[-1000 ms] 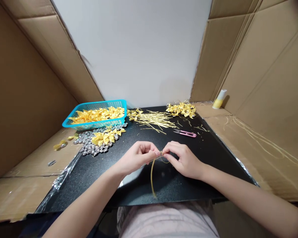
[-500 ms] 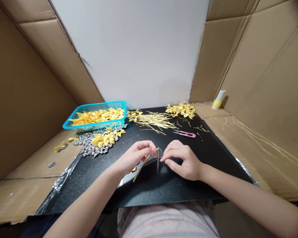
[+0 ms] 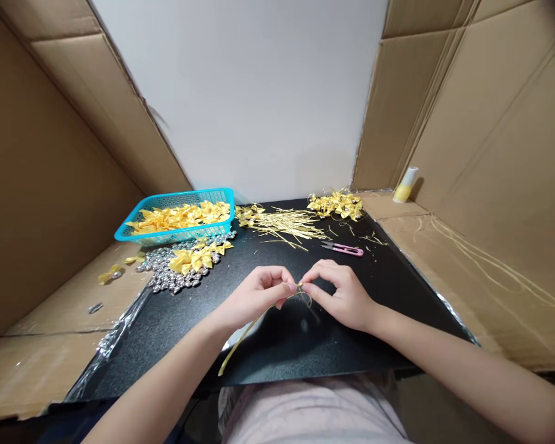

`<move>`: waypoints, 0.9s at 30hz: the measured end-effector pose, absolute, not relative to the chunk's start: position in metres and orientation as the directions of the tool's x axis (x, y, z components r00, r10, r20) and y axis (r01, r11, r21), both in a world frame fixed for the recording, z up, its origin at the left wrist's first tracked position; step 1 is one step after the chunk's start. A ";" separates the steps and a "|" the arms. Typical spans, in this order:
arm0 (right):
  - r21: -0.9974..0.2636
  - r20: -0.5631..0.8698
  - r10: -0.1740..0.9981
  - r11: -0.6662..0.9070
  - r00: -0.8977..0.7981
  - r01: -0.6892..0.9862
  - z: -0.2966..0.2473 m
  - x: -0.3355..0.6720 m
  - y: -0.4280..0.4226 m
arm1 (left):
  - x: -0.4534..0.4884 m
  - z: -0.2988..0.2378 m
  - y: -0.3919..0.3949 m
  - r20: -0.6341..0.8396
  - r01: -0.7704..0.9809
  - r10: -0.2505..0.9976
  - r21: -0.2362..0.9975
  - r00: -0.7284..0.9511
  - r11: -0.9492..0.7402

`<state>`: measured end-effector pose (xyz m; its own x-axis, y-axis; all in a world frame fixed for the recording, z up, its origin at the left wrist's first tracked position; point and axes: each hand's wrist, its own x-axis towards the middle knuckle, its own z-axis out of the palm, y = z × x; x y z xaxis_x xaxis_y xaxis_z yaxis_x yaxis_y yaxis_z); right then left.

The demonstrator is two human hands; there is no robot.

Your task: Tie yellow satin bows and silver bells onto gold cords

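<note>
My left hand (image 3: 254, 296) and my right hand (image 3: 340, 296) meet over the middle of the black mat (image 3: 398, 290), fingertips almost touching. Both pinch a thin gold cord (image 3: 247, 333) at a small loop between them. The cord's long free end trails down and to the left, under my left wrist, toward the mat's near edge. Whatever else sits inside the pinch is too small to make out.
A turquoise basket (image 3: 176, 233) of yellow ribbon bows stands at the back left, with silver bells (image 3: 166, 277) and loose bows (image 3: 197, 258) before it. Cut gold cords (image 3: 287, 223), a pile of finished bows (image 3: 337, 205) and pink snips (image 3: 342, 248) lie behind. Cardboard walls enclose both sides.
My hands parted slightly, then closed together again on the cord. The free end swung from hanging straight down to trailing leftward toward the near edge.
</note>
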<state>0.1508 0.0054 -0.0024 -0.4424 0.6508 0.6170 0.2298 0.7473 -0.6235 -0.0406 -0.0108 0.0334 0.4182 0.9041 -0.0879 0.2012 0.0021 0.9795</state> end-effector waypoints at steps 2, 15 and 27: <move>-0.589 0.644 0.626 0.772 -0.439 0.238 -0.002 0.152 0.005 | -0.040 0.032 -0.012 -0.058 0.226 0.922 0.974 0.383 -0.032; -0.679 0.634 0.701 0.707 -0.327 0.200 0.004 0.157 0.002 | -0.040 0.028 -0.014 0.009 0.299 0.951 0.948 0.310 -0.106; -0.874 0.386 0.720 0.485 -0.576 0.020 0.004 0.160 0.003 | -0.037 0.025 -0.018 -0.029 0.192 0.886 0.979 0.462 -0.068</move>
<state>0.1597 0.0033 0.0044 -0.5758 0.7205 0.3864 0.0199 0.4849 -0.8744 -0.0368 -0.0182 0.0246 0.4618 0.8865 -0.0291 0.1918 -0.0678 0.9791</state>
